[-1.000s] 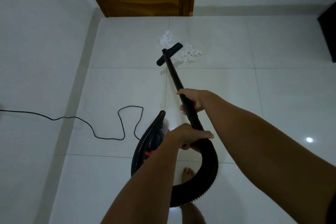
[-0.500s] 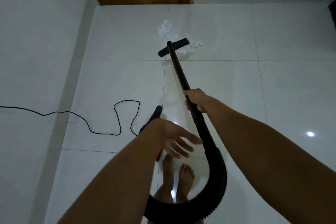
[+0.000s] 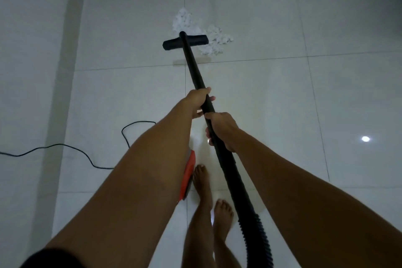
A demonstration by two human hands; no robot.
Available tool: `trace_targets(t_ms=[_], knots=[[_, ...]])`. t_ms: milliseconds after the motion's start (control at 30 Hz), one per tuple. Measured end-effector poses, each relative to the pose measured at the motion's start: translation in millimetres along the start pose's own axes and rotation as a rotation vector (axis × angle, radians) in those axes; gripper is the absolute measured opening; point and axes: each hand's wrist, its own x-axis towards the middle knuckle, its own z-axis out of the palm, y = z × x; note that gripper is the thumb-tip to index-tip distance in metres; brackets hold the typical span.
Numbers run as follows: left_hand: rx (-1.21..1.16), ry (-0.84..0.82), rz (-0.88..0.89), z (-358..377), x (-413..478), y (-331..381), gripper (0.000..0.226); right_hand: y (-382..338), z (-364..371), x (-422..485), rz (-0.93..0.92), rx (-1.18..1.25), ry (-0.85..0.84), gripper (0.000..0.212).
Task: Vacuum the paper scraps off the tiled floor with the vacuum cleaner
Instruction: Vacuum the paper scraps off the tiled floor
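Fingers (image 3: pixel 207 90) of both hands grip the unmarked black wand (image 3: pixel 194 67).

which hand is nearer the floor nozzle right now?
Left. The left hand grips the wand higher up, closer to the floor nozzle; the right hand grips just behind it, toward the hose.

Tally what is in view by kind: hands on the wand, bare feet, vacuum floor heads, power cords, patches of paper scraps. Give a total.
Hands on the wand: 2, left hand and right hand
Bare feet: 2
Floor heads: 1
Power cords: 1
Scrap patches: 2
Total: 8
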Motion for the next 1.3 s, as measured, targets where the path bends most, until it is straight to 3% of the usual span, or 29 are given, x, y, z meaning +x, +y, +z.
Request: trace_targets(t_ms=[233, 433, 700, 933, 1100, 1300], knots=[[0.131, -0.046, -0.052, 15.3, 53.3, 16.2, 0.044, -14.2, -3.6, 48.9, 0.097, -0.046, 0.056, 0.036], [0.087, -0.059, -0.100, 18.3, 93.9, 31.3, 0.046, -24.1, -10.2, 70.9, 0.132, -0.154, 0.048, 0.051], [0.053, -0.144, -0.201, 37.1, 126.4, 51.9, 0.037, -49.0, -44.4, 104.9, 0.204, -0.208, 0.080, 0.044], [0.066, -0.119, -0.210, 70.2, 143.1, 77.5, 0.024, -55.6, -80.4, 131.8, 0.199, -0.370, 0.058, 0.043], [0.016, -0.086, -0.196, 80.1, 148.1, 76.0, 0.010, -30.1, -90.6, 154.1, 0.193, -0.441, 0.049, 0.061], [-0.007, -0.090, -0.196, 81.9, 129.7, 50.9, 0.009, -18.3, -91.2, 133.3, 0.187, -0.420, 0.033, 0.049]])
